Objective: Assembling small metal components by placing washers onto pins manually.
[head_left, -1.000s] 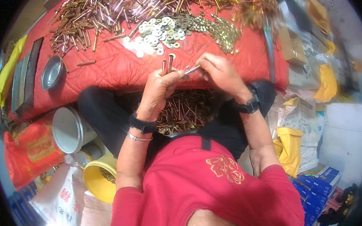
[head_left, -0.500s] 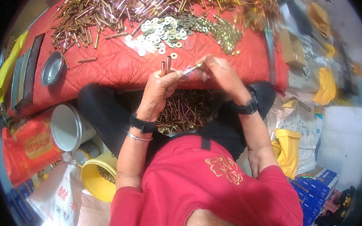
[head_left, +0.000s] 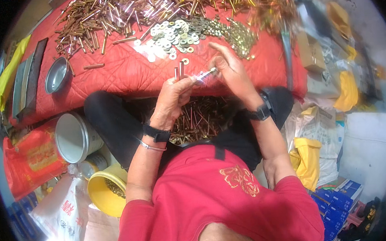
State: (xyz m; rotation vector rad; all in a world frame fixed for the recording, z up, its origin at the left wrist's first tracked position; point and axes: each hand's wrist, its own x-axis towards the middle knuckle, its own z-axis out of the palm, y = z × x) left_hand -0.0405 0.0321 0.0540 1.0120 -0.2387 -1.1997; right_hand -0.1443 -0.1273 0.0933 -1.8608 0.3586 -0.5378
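My left hand (head_left: pixel 173 95) is closed around several thin metal rods. Two copper-coloured rods (head_left: pixel 181 69) stick up from its fingers. Another rod (head_left: pixel 205 75), shiny and silvery, points to the right from its thumb side, with a darker piece at its far end. My right hand (head_left: pixel 234 73) is at that end, its fingers stretched up and apart, its palm side beside the tip; whether it touches the tip is hard to tell. Just beyond the hands lie flat washers (head_left: pixel 169 36) and a heap of small brass-coloured nuts (head_left: pixel 241 38) on a red quilted cover (head_left: pixel 123 78).
A large pile of copper-coloured rods (head_left: pixel 118 13) spans the far side. More rods (head_left: pixel 201 117) lie between my legs. A metal bowl (head_left: pixel 57 76) stands at left. Below it are a grey bucket (head_left: pixel 71 138) and a yellow bucket (head_left: pixel 102 196). Yellow bags (head_left: pixel 307 161) lie at right.
My right hand's fingers have gone from bent at the rod's end to stretched up and away. My left hand has shifted slightly right.
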